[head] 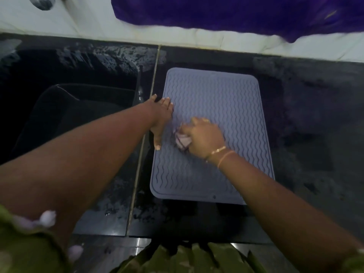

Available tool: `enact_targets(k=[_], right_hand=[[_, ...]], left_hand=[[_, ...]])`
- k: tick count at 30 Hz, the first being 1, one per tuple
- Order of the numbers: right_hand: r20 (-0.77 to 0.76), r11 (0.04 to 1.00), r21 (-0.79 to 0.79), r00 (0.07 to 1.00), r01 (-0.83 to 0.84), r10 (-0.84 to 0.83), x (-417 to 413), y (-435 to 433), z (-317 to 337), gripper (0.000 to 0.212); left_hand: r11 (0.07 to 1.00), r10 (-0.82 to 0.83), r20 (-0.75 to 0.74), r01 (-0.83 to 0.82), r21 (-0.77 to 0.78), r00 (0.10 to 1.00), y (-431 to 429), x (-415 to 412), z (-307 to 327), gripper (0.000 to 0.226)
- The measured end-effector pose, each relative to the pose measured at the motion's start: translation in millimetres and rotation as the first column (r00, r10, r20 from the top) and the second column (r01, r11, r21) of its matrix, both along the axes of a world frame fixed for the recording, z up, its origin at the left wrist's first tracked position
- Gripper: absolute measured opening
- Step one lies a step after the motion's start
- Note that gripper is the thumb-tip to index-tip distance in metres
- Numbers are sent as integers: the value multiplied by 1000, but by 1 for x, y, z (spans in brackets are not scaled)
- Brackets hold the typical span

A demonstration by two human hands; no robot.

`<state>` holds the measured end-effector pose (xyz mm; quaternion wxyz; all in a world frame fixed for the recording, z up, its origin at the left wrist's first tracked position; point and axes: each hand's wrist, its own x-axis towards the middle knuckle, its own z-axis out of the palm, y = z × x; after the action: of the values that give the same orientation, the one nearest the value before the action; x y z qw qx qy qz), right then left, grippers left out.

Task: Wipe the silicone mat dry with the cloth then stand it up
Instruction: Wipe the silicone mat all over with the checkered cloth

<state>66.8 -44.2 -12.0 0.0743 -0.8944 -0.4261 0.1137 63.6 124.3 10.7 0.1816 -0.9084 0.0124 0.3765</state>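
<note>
The sink (74,119) on my left is too dark to show any contents. Beside it the mat (226,107) lies flat on the counter (315,125). My left hand (160,119) presses its left edge, fingers straight; my right hand (203,137) grips the bunched cloth (183,141) on the mat.

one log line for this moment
phase: wiping | right hand: grips cloth on mat | left hand: presses mat edge | mat: flat on counter

A black stone counter (315,134) is wet and shiny in spots. A thin seam (146,133) runs from near to far. A dark sink (69,119) sits left. Far off, purple fabric (216,12) hangs on a white tiled wall (78,22). The light is dim.
</note>
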Motion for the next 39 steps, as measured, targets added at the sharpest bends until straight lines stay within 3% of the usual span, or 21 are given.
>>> enact_targets(k=[4, 8, 11, 15, 20, 25, 31, 35, 39], right_hand=[[78, 993, 89, 995, -72, 66, -61, -33, -9, 38], [71, 994, 52, 994, -93, 89, -79, -42, -14, 45], [70, 991, 62, 991, -121, 117, -53, -32, -7, 41], [117, 999, 3, 992, 36, -36, 17, -3, 7, 33], [34, 998, 1, 997, 62, -62, 25, 3, 4, 31], [-33, 997, 7, 996, -78, 78, -39, -26, 4, 40], [-149, 985, 16, 973, -174, 174, -74, -53, 3, 45], [-70, 978, -42, 977, -206, 203, -41, -37, 9, 34], [20, 997, -53, 998, -62, 63, 27, -13, 9, 26]], left_hand=[[1000, 19, -13, -19, 10, 1000, -5, 0, -1, 153], [1000, -8, 2, 8, 4, 1000, -11, -7, -2, 144], [996, -88, 60, 89, -27, 994, -15, -16, -2, 130], [988, -53, 106, 68, -136, 993, -12, -27, -2, 112], [980, 25, 40, -16, -200, 999, -9, -26, -2, 114], [977, 79, -25, -82, -196, 997, -9, -19, -7, 126], [996, 52, -39, -55, -64, 998, -31, -27, -5, 143], [999, 36, -23, -37, -11, 999, -38, -27, 0, 140], [1000, 11, -59, -11, -2, 998, -43, -26, 5, 131]])
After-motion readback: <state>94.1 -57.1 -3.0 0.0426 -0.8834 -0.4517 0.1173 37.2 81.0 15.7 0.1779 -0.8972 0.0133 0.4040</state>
